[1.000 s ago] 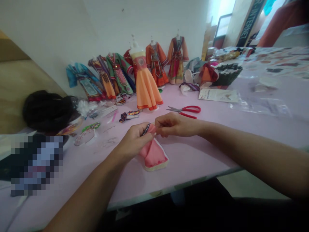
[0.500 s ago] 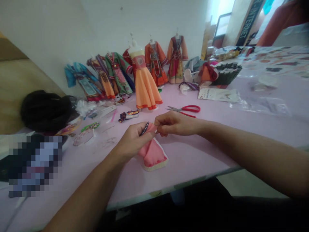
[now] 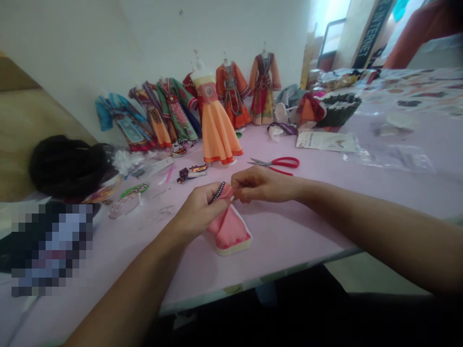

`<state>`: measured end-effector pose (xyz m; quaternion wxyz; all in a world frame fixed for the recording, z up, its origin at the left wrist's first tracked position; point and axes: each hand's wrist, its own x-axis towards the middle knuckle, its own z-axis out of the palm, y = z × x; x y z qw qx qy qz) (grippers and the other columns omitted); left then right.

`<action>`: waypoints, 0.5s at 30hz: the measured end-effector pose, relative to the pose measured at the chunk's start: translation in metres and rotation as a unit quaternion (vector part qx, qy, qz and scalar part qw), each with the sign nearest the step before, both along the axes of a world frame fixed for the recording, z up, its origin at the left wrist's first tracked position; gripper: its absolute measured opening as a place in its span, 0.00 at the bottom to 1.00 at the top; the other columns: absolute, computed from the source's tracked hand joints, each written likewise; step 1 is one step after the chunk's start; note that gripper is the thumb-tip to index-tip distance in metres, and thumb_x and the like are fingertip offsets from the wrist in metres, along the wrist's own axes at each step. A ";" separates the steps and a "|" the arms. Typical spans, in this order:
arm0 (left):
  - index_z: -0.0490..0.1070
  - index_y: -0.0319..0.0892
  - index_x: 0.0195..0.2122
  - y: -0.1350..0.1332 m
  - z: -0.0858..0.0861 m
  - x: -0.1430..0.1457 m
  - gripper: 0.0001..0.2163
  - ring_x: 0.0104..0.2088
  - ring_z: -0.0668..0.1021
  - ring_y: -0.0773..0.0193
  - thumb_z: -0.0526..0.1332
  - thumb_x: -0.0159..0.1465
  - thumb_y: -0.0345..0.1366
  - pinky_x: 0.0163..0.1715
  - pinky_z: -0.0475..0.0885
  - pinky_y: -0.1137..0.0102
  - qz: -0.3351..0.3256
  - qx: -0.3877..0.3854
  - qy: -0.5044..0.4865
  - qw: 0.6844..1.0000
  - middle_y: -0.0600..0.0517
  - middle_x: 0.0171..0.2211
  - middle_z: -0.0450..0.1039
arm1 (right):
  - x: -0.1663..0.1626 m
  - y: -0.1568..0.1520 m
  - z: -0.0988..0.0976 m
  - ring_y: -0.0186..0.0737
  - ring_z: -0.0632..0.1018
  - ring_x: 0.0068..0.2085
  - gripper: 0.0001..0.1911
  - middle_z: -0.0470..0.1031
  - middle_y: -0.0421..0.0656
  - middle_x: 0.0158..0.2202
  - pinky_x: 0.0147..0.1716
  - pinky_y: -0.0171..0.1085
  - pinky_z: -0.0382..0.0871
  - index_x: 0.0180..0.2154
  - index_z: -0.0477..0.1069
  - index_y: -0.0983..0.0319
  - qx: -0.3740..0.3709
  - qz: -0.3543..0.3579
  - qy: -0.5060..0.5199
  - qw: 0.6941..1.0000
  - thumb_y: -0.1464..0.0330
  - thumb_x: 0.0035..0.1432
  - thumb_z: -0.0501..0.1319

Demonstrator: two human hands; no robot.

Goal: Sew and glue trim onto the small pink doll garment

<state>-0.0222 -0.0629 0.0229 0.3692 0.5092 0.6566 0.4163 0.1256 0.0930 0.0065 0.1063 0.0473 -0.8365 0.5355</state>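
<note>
A small pink doll garment (image 3: 232,229) with a pale beaded hem and a dark dotted trim hangs from my fingers, its lower end close to the tabletop. My left hand (image 3: 202,208) is closed on its upper part, thumb on top. Against the garment's upper right edge, my right hand (image 3: 262,185) pinches with thumb and forefinger; whatever is between those fingertips is too small to make out. Just beyond my right hand lie red-handled scissors (image 3: 280,164), blades pointing left.
A doll form in an orange dress (image 3: 220,125) stands ahead, before a row of dressed forms. Right of it are a dark basket (image 3: 338,111), a printed card (image 3: 327,141) and clear plastic bags (image 3: 394,156). A black bundle (image 3: 67,164) sits left. The table edge (image 3: 260,284) runs close to me.
Both hands keep nearly the same place and grip. The pink garment's folds have shifted slightly near my fingertips, and the whole view has moved a little.
</note>
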 end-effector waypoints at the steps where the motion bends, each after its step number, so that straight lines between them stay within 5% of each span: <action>1: 0.73 0.42 0.32 0.000 0.000 0.000 0.07 0.29 0.71 0.64 0.64 0.56 0.40 0.26 0.63 0.72 0.003 -0.001 -0.003 1.000 0.53 0.29 0.72 | 0.000 0.000 0.000 0.30 0.71 0.30 0.06 0.70 0.36 0.28 0.30 0.32 0.62 0.31 0.68 0.63 0.000 -0.001 0.003 1.000 0.74 0.62 0.60; 10: 0.74 0.41 0.31 0.001 -0.003 -0.003 0.12 0.28 0.69 0.66 0.66 0.62 0.46 0.26 0.61 0.72 -0.007 0.025 0.006 1.000 0.54 0.27 0.70 | 0.001 -0.002 0.003 0.30 0.72 0.30 0.06 0.71 0.36 0.27 0.30 0.31 0.63 0.31 0.68 0.63 -0.022 0.002 0.005 1.000 0.74 0.61 0.59; 15: 0.73 0.42 0.30 0.001 -0.004 -0.005 0.13 0.27 0.68 0.67 0.70 0.59 0.46 0.27 0.62 0.72 0.039 0.061 0.001 0.997 0.55 0.27 0.70 | 0.002 -0.003 0.004 0.32 0.75 0.33 0.02 0.74 0.39 0.32 0.32 0.32 0.67 0.38 0.71 0.64 -0.060 -0.030 -0.015 0.998 0.71 0.62 0.61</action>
